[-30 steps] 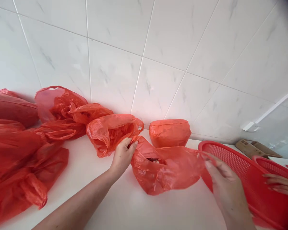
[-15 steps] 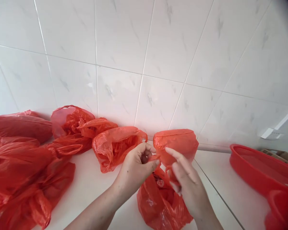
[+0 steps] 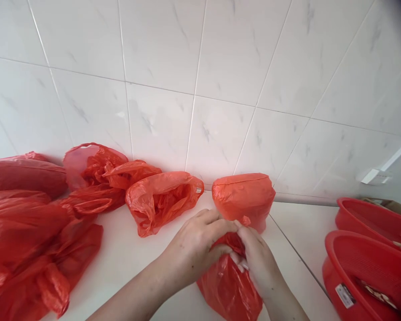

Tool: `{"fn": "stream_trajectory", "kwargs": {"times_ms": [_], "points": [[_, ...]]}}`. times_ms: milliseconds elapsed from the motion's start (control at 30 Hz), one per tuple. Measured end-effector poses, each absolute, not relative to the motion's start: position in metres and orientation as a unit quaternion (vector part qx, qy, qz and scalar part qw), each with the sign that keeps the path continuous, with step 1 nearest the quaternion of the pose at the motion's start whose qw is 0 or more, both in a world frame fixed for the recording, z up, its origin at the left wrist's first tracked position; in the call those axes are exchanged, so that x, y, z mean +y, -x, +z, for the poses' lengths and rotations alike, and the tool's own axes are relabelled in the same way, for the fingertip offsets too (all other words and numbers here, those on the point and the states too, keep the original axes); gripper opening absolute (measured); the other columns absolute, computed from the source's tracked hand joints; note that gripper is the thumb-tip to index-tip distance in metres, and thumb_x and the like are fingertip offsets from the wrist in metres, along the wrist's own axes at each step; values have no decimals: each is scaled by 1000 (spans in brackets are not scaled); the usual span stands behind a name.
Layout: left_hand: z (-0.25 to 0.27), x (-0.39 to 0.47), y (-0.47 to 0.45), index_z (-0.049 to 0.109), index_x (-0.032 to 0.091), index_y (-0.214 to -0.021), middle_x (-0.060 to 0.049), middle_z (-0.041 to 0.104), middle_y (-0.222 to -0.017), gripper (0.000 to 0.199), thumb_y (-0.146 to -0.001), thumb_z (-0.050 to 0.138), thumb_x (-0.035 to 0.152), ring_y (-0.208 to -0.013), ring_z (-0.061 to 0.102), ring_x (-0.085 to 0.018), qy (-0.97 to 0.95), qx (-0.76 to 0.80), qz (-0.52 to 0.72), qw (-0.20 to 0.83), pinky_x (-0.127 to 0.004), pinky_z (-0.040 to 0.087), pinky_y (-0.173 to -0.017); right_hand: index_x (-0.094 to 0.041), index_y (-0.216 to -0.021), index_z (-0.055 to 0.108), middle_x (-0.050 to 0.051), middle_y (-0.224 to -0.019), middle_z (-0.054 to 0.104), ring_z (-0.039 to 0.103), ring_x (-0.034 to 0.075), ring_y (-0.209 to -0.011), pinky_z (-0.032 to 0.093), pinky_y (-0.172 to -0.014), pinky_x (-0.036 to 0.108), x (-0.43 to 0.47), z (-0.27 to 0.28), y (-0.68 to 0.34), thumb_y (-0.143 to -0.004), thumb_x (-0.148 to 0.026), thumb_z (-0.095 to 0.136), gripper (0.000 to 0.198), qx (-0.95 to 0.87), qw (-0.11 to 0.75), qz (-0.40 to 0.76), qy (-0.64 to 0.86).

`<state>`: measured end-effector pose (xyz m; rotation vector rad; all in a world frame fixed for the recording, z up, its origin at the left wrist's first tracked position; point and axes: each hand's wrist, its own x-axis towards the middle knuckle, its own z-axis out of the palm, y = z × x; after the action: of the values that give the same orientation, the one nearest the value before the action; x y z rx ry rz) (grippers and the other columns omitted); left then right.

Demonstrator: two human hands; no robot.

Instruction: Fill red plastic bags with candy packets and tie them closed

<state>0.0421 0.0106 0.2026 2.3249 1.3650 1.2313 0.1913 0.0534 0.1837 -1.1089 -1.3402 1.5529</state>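
Note:
A red plastic bag (image 3: 225, 287) stands on the white table, its top gathered between my two hands. My left hand (image 3: 200, 240) is closed on the gathered neck from the left. From the right, my right hand (image 3: 257, 254) grips the same neck, its fingertips meeting the left ones. Part of the bag's top is hidden under the fingers. Just behind my hands sits a full, rounded red bag (image 3: 243, 196) against the wall. An open-mouthed red bag (image 3: 163, 203) with a loop handle lies to the left of it.
Several red plastic bags (image 3: 23, 227) are heaped along the left side. At the right stand two red plastic baskets (image 3: 334, 267), the nearer bearing a white label (image 3: 345, 296). A tiled wall (image 3: 160, 125) rises behind the white table (image 3: 127, 254), which has a seam on the right.
My hands have come together, and the bag's open top is now bunched between them. The view has shifted slightly, bringing more of the near red basket into sight.

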Motion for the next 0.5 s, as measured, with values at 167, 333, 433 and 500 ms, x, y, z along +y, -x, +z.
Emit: {"fn": "stream_trajectory", "kwargs": {"times_ms": [167, 333, 433, 500], "points": [[194, 17, -41, 57, 21, -69, 0, 59, -77, 14, -79, 56, 12, -73, 55, -16, -732, 532, 414, 100, -26, 42, -65, -16, -114, 61, -3, -51, 51, 33, 9, -43, 31, -47, 22, 56, 192, -202, -84, -65, 38, 62, -589, 336, 643, 356], [189, 18, -43, 50, 22, -72, -2, 62, -100, 13, -81, 46, 13, -92, 56, -18, -670, 510, 475, 254, -27, 43, -76, -13, -100, 72, -1, -59, 46, 39, 11, -52, 37, -55, 26, 65, 189, -218, -86, -68, 30, 70, -639, 327, 644, 264], [186, 19, -45, 50, 22, -74, 1, 60, -80, 11, -83, 44, 18, -73, 52, -15, -651, 508, 462, 324, -24, 39, -61, -20, -104, 70, -3, -60, 48, 45, 12, -59, 40, -60, 26, 67, 193, -223, -86, -45, 51, 37, -715, 265, 584, 277], [185, 20, -45, 48, 22, -72, 4, 53, -70, 11, -83, 45, 20, -64, 46, -13, -643, 526, 452, 324, -23, 34, -56, -26, -117, 62, -3, -73, 57, 50, 12, -66, 42, -65, 26, 65, 199, -223, -81, -31, 58, 36, -746, 232, 540, 315]]}}
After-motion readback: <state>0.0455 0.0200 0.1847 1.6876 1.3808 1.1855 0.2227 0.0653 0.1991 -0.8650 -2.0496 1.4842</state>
